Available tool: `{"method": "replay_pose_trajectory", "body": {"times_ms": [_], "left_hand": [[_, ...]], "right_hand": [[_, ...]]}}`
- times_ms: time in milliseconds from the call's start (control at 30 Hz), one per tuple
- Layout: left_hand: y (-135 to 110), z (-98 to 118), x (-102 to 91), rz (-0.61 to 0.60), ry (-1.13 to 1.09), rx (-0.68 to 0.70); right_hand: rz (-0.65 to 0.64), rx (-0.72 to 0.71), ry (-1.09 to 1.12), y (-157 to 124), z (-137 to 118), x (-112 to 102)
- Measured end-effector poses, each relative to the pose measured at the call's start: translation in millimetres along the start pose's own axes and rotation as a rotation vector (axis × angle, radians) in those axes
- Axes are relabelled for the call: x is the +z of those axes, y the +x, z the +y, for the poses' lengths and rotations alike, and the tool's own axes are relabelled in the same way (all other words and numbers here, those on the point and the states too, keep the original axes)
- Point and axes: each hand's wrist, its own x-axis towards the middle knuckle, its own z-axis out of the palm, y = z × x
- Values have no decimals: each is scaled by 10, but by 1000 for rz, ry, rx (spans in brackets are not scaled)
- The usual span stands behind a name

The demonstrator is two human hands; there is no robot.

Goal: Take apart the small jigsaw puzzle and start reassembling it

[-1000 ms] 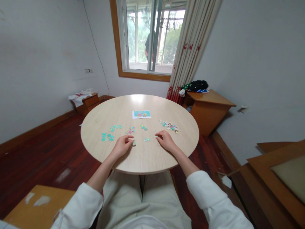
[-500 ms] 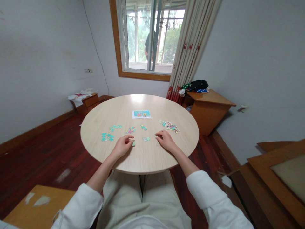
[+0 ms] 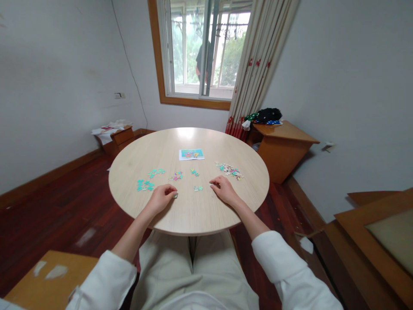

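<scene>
While a small greenish puzzle piece [image 3: 175,195] is pinched at the tips of the left hand [image 3: 162,197], over the near part of the round table [image 3: 200,215], most of its face is covered. The thumb and fingers are drawn narrow on it; whether the piece is lifted or pressed to the wood cannot be told. In the right hand [image 3: 223,188], likewise narrowed, a pale piece [image 3: 211,185] appears to be held, though its outline is too small to be made out.

Between the two hands, nearer the right, a small cluster [image 3: 198,188] is laid. Beyond it, a yellow-and-teal group [image 3: 194,172] and a pink-flecked group [image 3: 177,176] are set apart, and teal pieces [image 3: 150,187] are spread just left of the left hand. A mixed pile [image 3: 230,171] is heaped past the right hand; a picture card [image 3: 192,154] is placed farther back.

Were the left hand swung outward, the teal pieces could be brushed askew, since they are so close. The greenish piece could be dropped or twisted, as little of it seems to be gripped. The small cluster could be knocked apart by both hands being brought inward, and the pile scattered by a careless forward reach.
</scene>
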Motion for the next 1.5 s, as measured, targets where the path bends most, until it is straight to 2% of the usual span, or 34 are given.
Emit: {"method": "replay_pose_trajectory", "body": {"times_ms": [300, 533, 867, 1033, 1167, 1400, 1500], "left_hand": [[-62, -91, -495, 86, 251, -52], [-112, -136, -586, 93, 271, -47], [-185, -194, -792, 124, 394, -94], [-189, -174, -814, 166, 507, -97], [-198, -184, -790, 176, 504, -73], [-261, -93, -543, 109, 443, 7], [-249, -31, -438, 104, 424, 45]], "right_hand": [[-4, 16, -10, -6, -35, -16], [11, 26, -33, 6, 2, 8], [-55, 61, -40, 20, -32, -23], [-99, 80, -42, 41, -33, -43], [-112, 65, 10, 29, -18, -89], [-136, 61, 133, -274, -141, -183], [-98, 56, 163, -422, -200, -218]]}}
